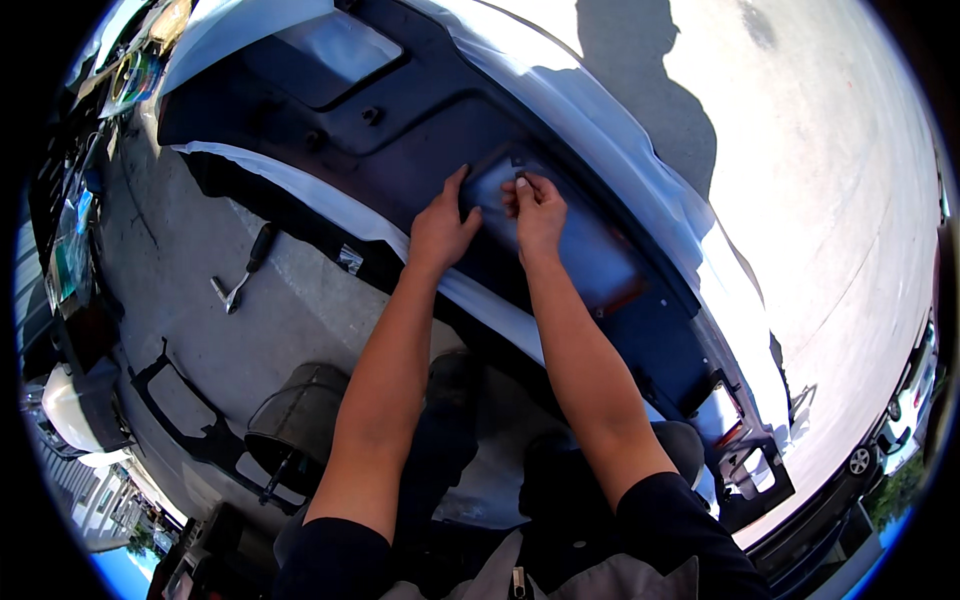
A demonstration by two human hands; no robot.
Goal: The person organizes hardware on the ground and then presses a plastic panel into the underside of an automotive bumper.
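A long dark molded panel (420,75), which looks like a vehicle part, lies in front of me with white sheeting (600,110) along its edges. My left hand (443,228) rests against the panel, thumb and forefinger apart, beside a glossy bluish rectangular area (590,250). Over the upper end of that area, my right hand (538,212) is pinched closed at the fingertips. Something small and dark shows at the pinch, too small to name. A small dark spot or clip sits just above those fingertips. The undersides of both hands are hidden.
On the concrete floor to the left lies a ratchet (240,280) with a black handle. A dark bucket (300,410) stands near my left arm, next to a black frame-shaped part (180,400). Cluttered items line the far left. Parked cars (880,440) appear at right.
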